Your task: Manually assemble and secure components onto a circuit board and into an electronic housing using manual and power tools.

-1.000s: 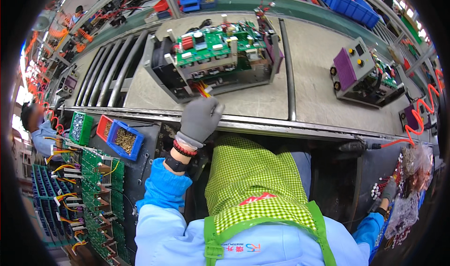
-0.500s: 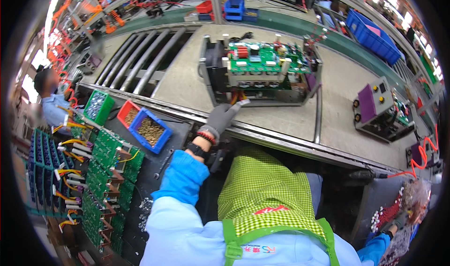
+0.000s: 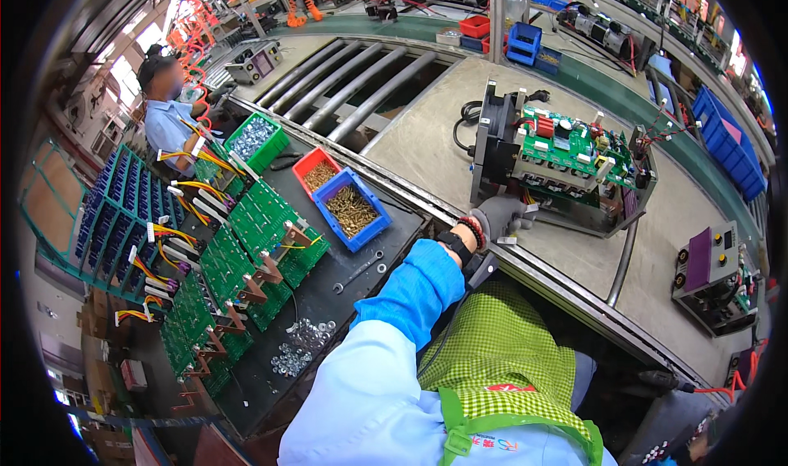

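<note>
My left hand (image 3: 499,216), in a grey glove, is at the lower front left corner of an open metal chassis (image 3: 607,226). Its fingers are closed around wires, with a white connector (image 3: 531,209) at the fingertips. Another white piece (image 3: 507,240) shows just below the hand. Inside the chassis sits a green circuit board (image 3: 566,148) with a red coil and white posts, beside a black fan housing (image 3: 495,150). Red and yellow wires (image 3: 528,197) come out beneath the board. My right hand cannot be made out at the lower right rim.
Left of me, a dark bench holds blue (image 3: 353,212), red (image 3: 316,171) and green (image 3: 256,140) bins of small hardware, a wrench (image 3: 358,272), loose nuts (image 3: 302,347) and green boards (image 3: 267,217). Rollers (image 3: 353,97) lie beyond. Another unit (image 3: 714,273) stands right. A co-worker (image 3: 168,109) is far left.
My view has turned left, so the chassis and bench appear farther right. My left hand stays by the chassis's lower front corner. My right hand, earlier among plastic bags at lower right, no longer shows clearly.
</note>
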### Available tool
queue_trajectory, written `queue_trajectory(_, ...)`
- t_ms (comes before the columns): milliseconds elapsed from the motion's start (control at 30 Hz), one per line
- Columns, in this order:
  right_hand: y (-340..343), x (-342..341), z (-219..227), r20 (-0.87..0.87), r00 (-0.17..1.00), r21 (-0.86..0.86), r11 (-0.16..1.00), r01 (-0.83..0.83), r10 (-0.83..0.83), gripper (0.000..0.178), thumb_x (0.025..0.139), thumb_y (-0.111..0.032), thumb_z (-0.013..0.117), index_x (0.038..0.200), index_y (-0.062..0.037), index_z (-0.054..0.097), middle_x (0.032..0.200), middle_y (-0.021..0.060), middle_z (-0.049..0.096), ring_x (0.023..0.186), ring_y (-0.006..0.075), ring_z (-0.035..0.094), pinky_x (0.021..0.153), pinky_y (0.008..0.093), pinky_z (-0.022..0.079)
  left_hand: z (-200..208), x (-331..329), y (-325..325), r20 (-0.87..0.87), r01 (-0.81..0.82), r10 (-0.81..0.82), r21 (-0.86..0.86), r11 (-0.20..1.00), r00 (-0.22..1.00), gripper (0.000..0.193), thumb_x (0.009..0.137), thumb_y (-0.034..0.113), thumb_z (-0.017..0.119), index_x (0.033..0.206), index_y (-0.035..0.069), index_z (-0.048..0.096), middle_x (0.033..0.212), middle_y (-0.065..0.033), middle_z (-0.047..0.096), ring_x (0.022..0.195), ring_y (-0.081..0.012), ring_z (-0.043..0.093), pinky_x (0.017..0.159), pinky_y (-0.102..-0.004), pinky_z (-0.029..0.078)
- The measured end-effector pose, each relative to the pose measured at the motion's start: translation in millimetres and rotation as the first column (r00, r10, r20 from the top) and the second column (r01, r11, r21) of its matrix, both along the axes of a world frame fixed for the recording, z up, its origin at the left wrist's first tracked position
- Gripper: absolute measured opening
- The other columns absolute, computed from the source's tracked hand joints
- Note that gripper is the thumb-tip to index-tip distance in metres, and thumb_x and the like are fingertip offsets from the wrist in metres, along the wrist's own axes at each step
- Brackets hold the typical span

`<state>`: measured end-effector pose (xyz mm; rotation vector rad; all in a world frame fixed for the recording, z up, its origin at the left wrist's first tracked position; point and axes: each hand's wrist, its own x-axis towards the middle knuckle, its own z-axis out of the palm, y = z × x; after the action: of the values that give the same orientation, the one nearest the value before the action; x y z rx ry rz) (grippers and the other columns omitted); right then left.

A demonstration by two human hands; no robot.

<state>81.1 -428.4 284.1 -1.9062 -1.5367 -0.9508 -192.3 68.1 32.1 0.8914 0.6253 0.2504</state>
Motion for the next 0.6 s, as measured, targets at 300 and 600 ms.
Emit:
queue_trajectory(300, 181, -85, -122, -0.613, 0.79, -0.492, 0.79, -0.367, -0.014, 0.027, 0.086, -0.016, 0.066, 0.104, 0.0029, 0.064, 0.114, 0.0226, 0.061, 0.097, 0.0432, 0.061, 0.086, 0.0447, 0.05, 15, -35, 24, -0.319, 0.31, -0.092, 0.75, 0.584, 0.943, 0.035, 0.097, 0.033, 0.062, 0.123, 0.01, 0.068, 0.1, -0.0023, 0.071, 0.078, -0.0087, 0.065, 0.065, -0.0249, 0.049)
queue_trajectory(600, 285, -121, -172, -0.472, 0.863, -0.684, 0.692, -0.23, -0.179, 0.029, 0.089, -0.027, 0.059, 0.1, -0.0006, 0.067, 0.103, 0.0226, 0.063, 0.088, 0.0402, 0.066, 0.08, 0.0494, 0.054, 47, -32, 0, -0.182, 0.129, -0.021, 0.601, 0.789, 0.983, 0.028, 0.099, 0.027, 0.057, 0.107, 0.003, 0.069, 0.088, 0.0004, 0.07, 0.068, -0.0046, 0.057, 0.06, -0.0185, 0.044)
